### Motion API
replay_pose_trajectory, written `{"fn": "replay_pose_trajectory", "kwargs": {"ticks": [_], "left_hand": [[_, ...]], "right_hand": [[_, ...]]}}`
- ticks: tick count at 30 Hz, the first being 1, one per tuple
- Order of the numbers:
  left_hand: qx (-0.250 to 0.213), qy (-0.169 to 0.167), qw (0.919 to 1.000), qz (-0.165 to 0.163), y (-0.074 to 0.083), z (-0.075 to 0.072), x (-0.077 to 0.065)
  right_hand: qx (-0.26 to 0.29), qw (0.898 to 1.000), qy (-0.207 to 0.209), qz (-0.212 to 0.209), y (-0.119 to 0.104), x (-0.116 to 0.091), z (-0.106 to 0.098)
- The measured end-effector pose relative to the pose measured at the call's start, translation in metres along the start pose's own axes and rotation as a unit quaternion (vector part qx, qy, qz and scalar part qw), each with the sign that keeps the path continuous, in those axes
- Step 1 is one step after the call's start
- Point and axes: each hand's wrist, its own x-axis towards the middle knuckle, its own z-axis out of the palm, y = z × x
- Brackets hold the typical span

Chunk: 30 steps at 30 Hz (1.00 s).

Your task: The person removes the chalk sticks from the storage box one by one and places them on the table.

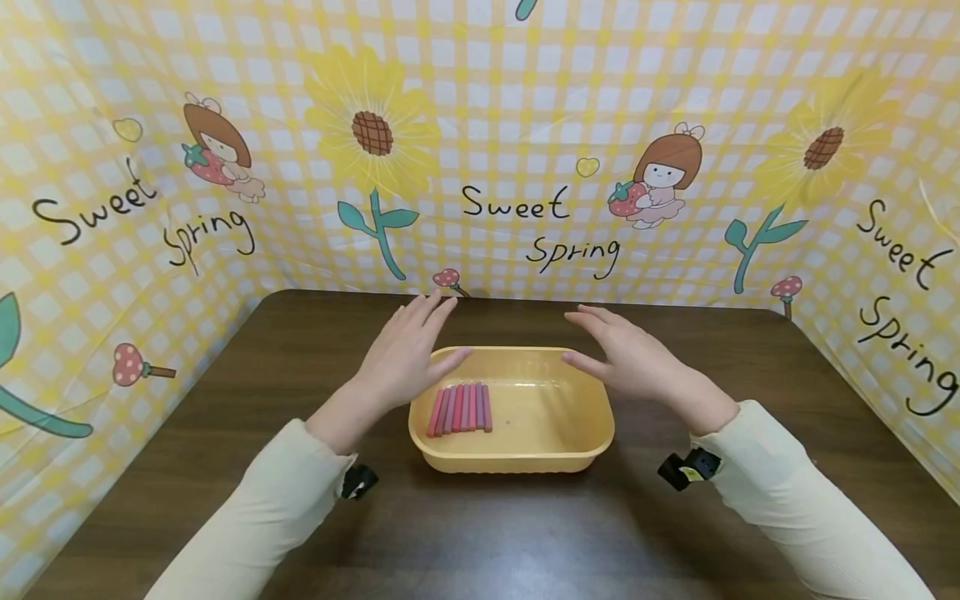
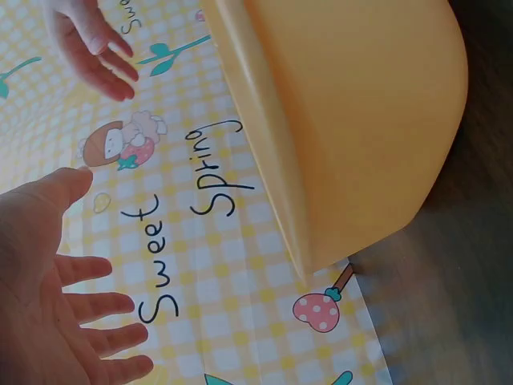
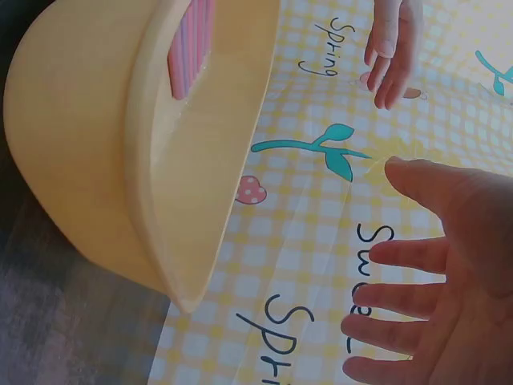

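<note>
A yellow plastic basin (image 1: 547, 417) stands on the dark wooden table. Several thin pink and purple sticks (image 1: 459, 410) lie side by side at its left end; the right wrist view also shows these sticks (image 3: 192, 48) past the rim. My left hand (image 1: 405, 354) hovers over the basin's left back corner, fingers spread and straight, holding nothing. Across from it, my right hand (image 1: 630, 354) hangs at the right back corner with fingers extended and nothing in its grasp. Both palms face inward, as the left wrist view of the left hand (image 2: 56, 297) shows.
Around the table (image 1: 517, 542) hangs a yellow checked cloth (image 1: 510, 125) printed with sunflowers and "Sweet Spring". A small black camera (image 1: 360, 481) sits under the left cuff, and another camera (image 1: 688, 468) under the right one.
</note>
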Motion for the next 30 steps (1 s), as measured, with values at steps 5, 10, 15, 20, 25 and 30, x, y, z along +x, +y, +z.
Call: {"fn": "replay_pose_trajectory", "kwargs": {"ticks": [5, 10, 15, 20, 25, 30], "left_hand": [[-0.045, 0.037, 0.9982, 0.011, -0.003, -0.002, -0.003], [-0.085, 0.048, 0.9952, 0.008, -0.009, -0.001, -0.008], [-0.097, 0.048, 0.9941, 0.006, -0.016, 0.003, -0.012], [-0.101, 0.016, 0.9948, -0.003, -0.021, 0.004, -0.017], [-0.106, -0.027, 0.994, -0.003, -0.029, 0.008, -0.021], [-0.112, -0.059, 0.9919, 0.002, -0.036, 0.013, -0.025]], "right_hand": [[0.04, 0.999, 0.0, -0.026, -0.001, 0.001, 0.0], [0.076, 0.995, 0.006, -0.063, -0.003, 0.001, 0.001], [0.094, 0.992, 0.004, -0.08, -0.004, 0.004, 0.004], [0.124, 0.989, -0.017, -0.078, -0.006, 0.008, 0.006], [0.15, 0.985, -0.042, -0.069, -0.007, 0.012, 0.007], [0.169, 0.982, -0.061, -0.066, -0.007, 0.017, 0.01]]}}
